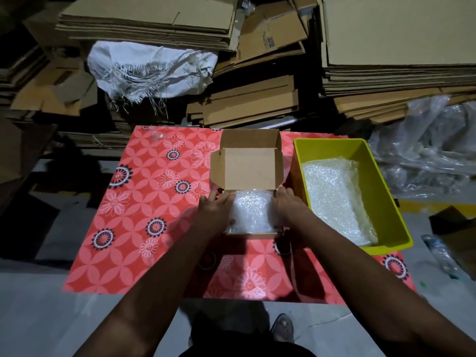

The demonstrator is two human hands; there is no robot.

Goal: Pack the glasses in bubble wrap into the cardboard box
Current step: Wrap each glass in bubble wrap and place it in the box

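- Stacks of flattened cardboard [144,19] fill the dim back of the room, and a grey floor [33,305] runs under a low tabletop [144,202] covered in a red flowered cloth.
- Nearest the camera, a sandalled foot [283,327] stands on the floor between the person's two forearms.
- Both arms reach forward over the near edge of the tabletop to a small cardboard box [247,166], which sits open with its lid standing up on the far side.
- A bubble wrap bundle [253,210] lies inside the box; whether glasses are inside it cannot be told, since the wrap hides its contents.
- The left hand [215,211] rests at the left side of the bundle, fingers laid fairly straight along the wrap and the box edge, so its grip is loose and flat rather than closed.
- The right hand [287,202] lies at the right side of the bundle, its fingertips at the box's far right corner; how far its fingers curl cannot be told.
- Just beside the box on the right stands a yellow-green bin [371,161], with more bubble wrap [334,191] lying in its bottom.
- Farther off, a frayed white sack [152,68] is slumped against the cardboard piles, and crumpled clear plastic [432,150] lies on the right.
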